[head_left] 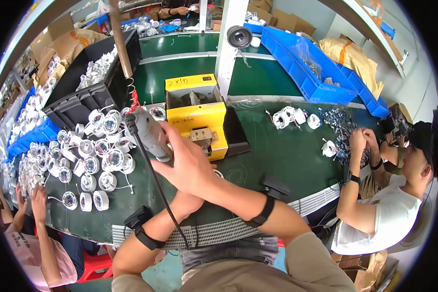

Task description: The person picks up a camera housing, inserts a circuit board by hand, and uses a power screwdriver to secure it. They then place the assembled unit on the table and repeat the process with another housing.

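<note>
At the far left, another person's hands (31,199) reach onto the green table (277,155). Next to them lies a big pile of small white round lamp parts (90,155), many with shiny middles.

Just right of the pile is a grey electric screwdriver (148,134). Its long body is tilted: the top end leans far and left, toward a coiled red and white cord (133,97), and the low end points near and right (the tip is hidden behind the hand). A black cable (158,190) runs down from it toward the person.

The right hand (187,168) is wrapped around the screwdriver's lower part, fingers closed on it. The left hand (185,202) is tucked under the right arm, so I cannot tell if it holds anything.

Just behind the hands stands a yellow box machine (197,114). Farther right lie more white parts (292,118), and a second person (384,194) works at the right edge of the table.
</note>
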`<state>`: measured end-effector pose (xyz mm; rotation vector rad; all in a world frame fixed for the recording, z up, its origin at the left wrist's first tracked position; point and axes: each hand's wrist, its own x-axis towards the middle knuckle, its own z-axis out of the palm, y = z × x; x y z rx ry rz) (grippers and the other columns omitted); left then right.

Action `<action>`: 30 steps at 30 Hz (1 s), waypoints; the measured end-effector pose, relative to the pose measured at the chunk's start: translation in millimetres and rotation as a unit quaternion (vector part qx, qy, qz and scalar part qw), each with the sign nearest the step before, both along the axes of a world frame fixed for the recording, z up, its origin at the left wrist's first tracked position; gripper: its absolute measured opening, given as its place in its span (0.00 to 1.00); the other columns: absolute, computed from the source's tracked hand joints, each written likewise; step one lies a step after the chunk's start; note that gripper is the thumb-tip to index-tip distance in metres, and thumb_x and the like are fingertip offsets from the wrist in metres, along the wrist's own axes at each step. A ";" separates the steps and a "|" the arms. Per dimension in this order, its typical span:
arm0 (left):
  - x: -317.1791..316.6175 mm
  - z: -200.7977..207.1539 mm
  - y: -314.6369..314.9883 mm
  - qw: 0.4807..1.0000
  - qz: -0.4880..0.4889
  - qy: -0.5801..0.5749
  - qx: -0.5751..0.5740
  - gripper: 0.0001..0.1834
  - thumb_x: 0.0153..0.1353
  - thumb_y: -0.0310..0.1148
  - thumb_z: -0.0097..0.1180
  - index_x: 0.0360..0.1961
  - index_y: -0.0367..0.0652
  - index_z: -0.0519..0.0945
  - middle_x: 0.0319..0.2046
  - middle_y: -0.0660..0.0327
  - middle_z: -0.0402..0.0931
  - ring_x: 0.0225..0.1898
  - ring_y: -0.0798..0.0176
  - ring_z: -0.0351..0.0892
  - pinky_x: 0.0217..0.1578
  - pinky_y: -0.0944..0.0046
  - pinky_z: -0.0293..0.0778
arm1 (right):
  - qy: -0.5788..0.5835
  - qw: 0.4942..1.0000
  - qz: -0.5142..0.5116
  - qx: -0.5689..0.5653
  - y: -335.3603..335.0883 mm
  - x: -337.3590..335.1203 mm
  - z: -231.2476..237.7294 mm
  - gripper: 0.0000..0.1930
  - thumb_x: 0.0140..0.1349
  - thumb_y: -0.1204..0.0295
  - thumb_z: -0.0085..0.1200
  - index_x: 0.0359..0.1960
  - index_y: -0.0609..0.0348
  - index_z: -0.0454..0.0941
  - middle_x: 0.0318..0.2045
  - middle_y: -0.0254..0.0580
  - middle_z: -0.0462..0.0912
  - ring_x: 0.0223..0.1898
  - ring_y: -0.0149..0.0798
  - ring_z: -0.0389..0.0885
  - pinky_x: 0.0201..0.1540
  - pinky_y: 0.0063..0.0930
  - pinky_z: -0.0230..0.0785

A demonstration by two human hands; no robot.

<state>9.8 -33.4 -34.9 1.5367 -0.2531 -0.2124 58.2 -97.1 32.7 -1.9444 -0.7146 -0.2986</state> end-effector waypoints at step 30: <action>6.5 -1.3 -11.5 0.956 0.079 0.228 -0.166 0.21 0.67 0.25 0.39 0.60 0.29 0.62 0.45 0.53 0.71 0.40 0.64 0.78 0.41 0.63 0.83 | -0.011 0.938 -0.008 0.347 -22.5 37.9 14.0 0.18 0.66 0.69 0.44 0.53 0.65 0.58 0.18 0.38 0.70 0.15 0.30 0.68 0.20 0.24 0.64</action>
